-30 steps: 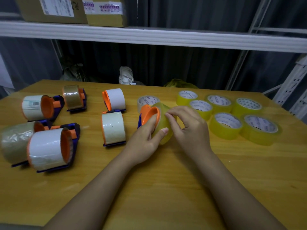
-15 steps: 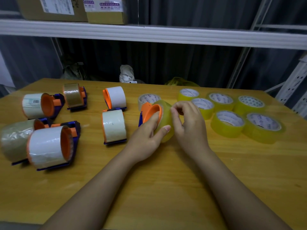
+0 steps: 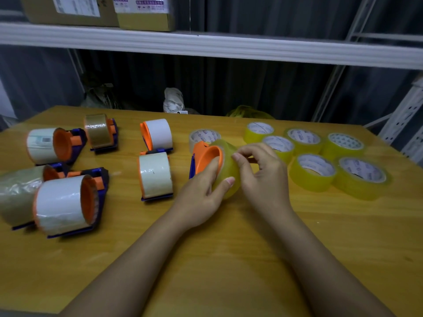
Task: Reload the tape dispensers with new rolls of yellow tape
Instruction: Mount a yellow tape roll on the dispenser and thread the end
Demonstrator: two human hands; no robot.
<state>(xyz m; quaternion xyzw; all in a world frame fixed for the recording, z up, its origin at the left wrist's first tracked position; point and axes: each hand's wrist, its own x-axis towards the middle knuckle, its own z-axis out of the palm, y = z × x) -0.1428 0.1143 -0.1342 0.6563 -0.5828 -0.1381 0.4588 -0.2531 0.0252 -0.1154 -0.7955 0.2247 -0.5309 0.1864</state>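
1. Since the earlier frame the right hand (image 3: pixel 263 175) has drawn its fingertips a little further over the top of the yellow roll (image 3: pixel 229 170); the left hand (image 3: pixel 201 191) has stayed where it was, and the rolls and dispensers on the table have not shifted.
2. Both forearms reach in from the near edge and meet at the middle of the wooden table (image 3: pixel 229 259), wrists low, the palms turned toward each other.
3. Left hand: its fingers curl into the orange hub of the dispenser (image 3: pixel 203 156) while the thumb presses the yellow roll's outer face — a firm hold on the loaded dispenser.
4. Right hand: thumb and forefinger are pinched together at the roll's upper edge; whether tape lies between them cannot be told.
5. The yellow roll sits on the orange hub, tilted, with the blue body below and to the left.
6. Just right of the hands lie six loose yellow rolls (image 3: pixel 311 172), flat on the table; one pale roll (image 3: pixel 203 136) lies behind the dispenser.
7. Further left stand six other dispensers (image 3: pixel 155 175) carrying white, clear or brown tape.
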